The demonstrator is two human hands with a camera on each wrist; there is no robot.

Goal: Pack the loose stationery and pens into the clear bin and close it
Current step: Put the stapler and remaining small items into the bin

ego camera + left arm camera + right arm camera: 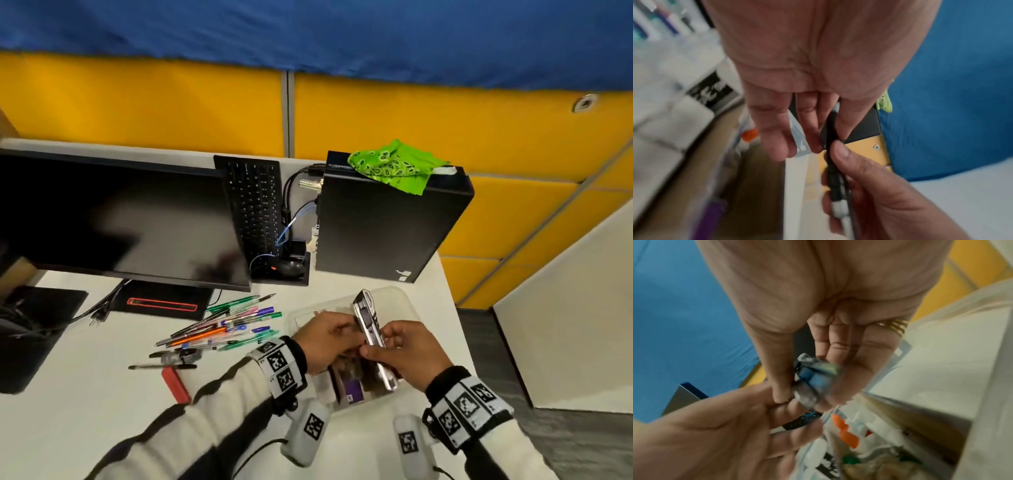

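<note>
From my head camera I look down across the white desk, both hands meeting at five o'clock over the clear bin. Each wrist camera sits tight against its own palm, looking along the fingers; both share the silver stapler and the opposite hand, entering from below.

You've got the silver-and-black stapler tilted above the open clear bin; loose pens lie scattered just left.
</note>
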